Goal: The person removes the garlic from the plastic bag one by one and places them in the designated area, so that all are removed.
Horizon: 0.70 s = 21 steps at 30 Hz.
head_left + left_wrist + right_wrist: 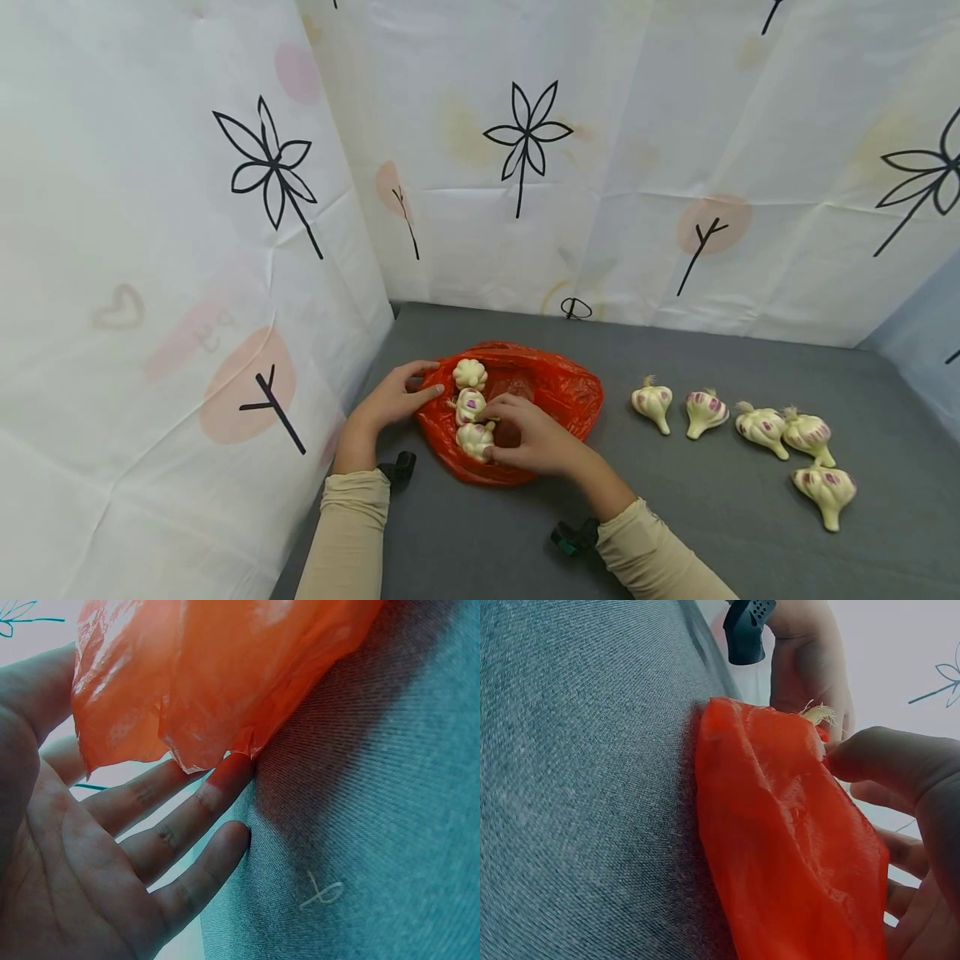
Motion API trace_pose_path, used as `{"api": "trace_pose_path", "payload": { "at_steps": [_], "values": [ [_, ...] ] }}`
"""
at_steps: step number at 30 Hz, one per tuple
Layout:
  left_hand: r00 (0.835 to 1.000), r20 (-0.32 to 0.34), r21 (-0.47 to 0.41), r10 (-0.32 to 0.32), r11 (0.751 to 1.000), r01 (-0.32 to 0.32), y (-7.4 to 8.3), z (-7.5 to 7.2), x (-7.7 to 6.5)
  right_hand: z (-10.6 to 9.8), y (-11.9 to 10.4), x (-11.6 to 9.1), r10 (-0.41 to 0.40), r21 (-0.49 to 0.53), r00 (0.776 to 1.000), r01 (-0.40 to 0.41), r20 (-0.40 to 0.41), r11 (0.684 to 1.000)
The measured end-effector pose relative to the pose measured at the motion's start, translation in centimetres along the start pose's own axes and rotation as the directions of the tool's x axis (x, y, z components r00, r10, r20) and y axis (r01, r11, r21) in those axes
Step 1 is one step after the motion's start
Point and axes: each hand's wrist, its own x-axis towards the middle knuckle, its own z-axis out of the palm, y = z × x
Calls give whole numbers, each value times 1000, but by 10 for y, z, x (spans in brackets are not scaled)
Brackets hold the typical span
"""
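Note:
A red plastic bag (558,392) lies with its mouth spread on the grey table. Inside, along its left side, three garlic bulbs sit in a row: a far one (470,373), a middle one (470,405) and a near one (474,442). My left hand (393,396) touches the bag's left edge, thumb over the rim; its fingers (176,829) extend loosely against the plastic. Reaching over the bag, my right hand (536,437) has thumb and fingers curled about the near bulb. In the right wrist view, plastic hides most of that bulb.
Several more garlic bulbs (762,429) lie on the table (720,533) to the right of the bag. White patterned cloth (600,250) rises behind the table and on its left. Dark devices (576,537) sit at both wrists.

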Motion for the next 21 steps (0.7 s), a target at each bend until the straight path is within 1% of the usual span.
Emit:
{"api": "trace_pose_path", "payload": {
  "at_steps": [6,15,21],
  "values": [
    [1000,-1,4,-3,1000,3,-1,0,0,0,0,0,-24,10,1000,24,15,1000],
    [1000,-2,3,3,1000,-3,-2,-1,1,1,2,1,-34,37,998,32,47,999],
    [1000,0,4,6,1000,-6,-3,-1,1,1,4,2,-14,66,996,8,86,998]
  ]
}}
